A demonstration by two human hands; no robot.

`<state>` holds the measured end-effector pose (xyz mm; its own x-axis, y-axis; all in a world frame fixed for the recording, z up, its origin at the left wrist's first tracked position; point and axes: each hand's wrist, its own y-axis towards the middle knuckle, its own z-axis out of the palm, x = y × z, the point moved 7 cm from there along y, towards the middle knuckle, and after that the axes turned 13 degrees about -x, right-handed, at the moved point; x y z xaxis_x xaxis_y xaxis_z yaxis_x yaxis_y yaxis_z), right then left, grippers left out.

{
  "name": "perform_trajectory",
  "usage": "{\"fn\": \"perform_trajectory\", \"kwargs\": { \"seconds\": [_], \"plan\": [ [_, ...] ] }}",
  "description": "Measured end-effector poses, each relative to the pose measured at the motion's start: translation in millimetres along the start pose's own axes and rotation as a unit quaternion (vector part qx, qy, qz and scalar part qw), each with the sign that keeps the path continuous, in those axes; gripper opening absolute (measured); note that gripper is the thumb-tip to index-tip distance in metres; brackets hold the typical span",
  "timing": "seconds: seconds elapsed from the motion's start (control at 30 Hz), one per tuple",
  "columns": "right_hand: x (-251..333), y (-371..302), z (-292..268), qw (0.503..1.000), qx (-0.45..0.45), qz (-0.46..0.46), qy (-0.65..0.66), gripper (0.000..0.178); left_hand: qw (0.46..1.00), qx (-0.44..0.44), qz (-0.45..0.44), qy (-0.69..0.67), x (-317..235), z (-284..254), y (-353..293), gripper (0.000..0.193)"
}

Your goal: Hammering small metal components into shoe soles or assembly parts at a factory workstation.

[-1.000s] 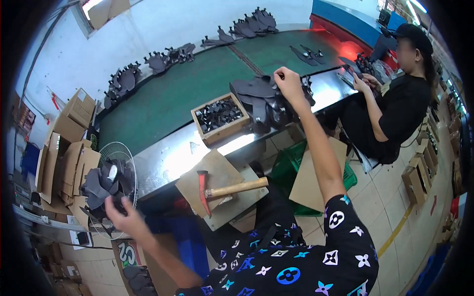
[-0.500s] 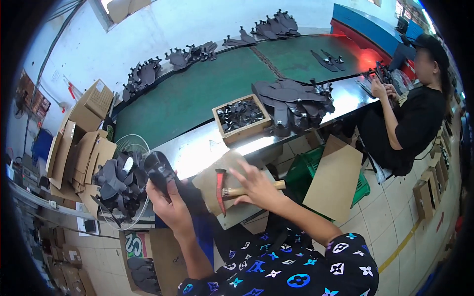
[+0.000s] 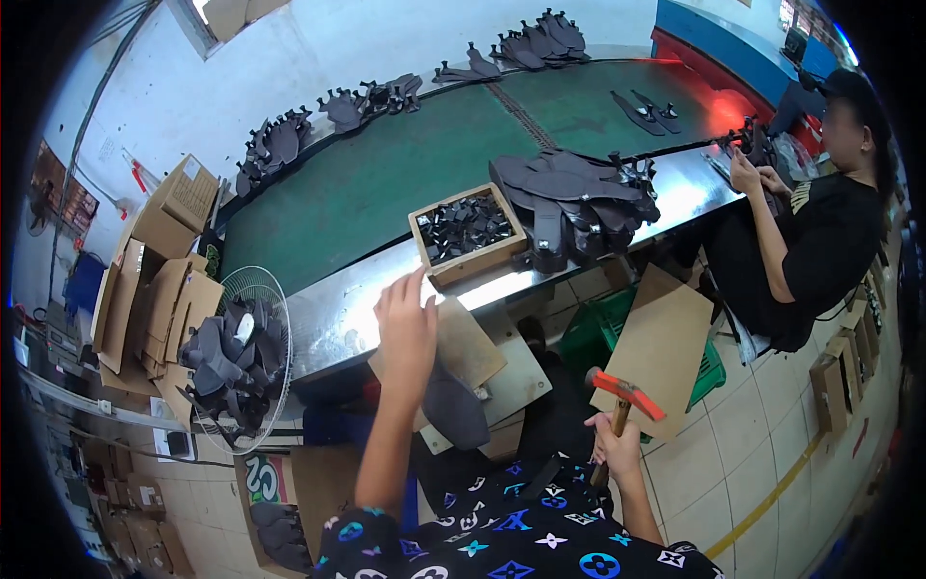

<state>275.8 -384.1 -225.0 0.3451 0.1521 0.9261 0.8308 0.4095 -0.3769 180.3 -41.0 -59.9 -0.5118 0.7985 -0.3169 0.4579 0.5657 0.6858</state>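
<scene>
The right hand (image 3: pixel 617 449) has its fingers closed round the handle of the red-headed hammer (image 3: pixel 627 394), seemingly so the head stands clear above them. The left hand (image 3: pixel 403 338) has its fingers loosely extended, nothing visible in them. Near their tips sits the wooden box (image 3: pixel 482 262) of small black pieces (image 3: pixel 470 228), presumably for easy reach; below them, the dark shoe sole (image 3: pixel 456 413) overlaps the pale plate (image 3: pixel 523 372), apparently for support.

Black short-sleeved top (image 3: pixel 569 540), all-over print of four-petal, diamond and round motifs in white, blue and turquoise.
</scene>
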Motion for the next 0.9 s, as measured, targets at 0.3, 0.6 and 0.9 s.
{"fn": "perform_trajectory", "kwargs": {
  "seconds": [0.3,0.6,0.9],
  "plan": [
    [16,25,18,0.998,-0.024,-0.052,0.006,0.028,0.978,0.166,0.124,0.016,11,152,84,0.012],
    [95,30,37,0.975,0.009,-0.222,0.026,0.029,0.96,-0.036,0.104,-0.256,-31,24,74,0.01],
    [218,-22,132,0.925,0.193,-0.301,0.13,0.027,0.831,-0.133,-0.168,-0.513,-65,-103,-15,0.012]
  ]
}}
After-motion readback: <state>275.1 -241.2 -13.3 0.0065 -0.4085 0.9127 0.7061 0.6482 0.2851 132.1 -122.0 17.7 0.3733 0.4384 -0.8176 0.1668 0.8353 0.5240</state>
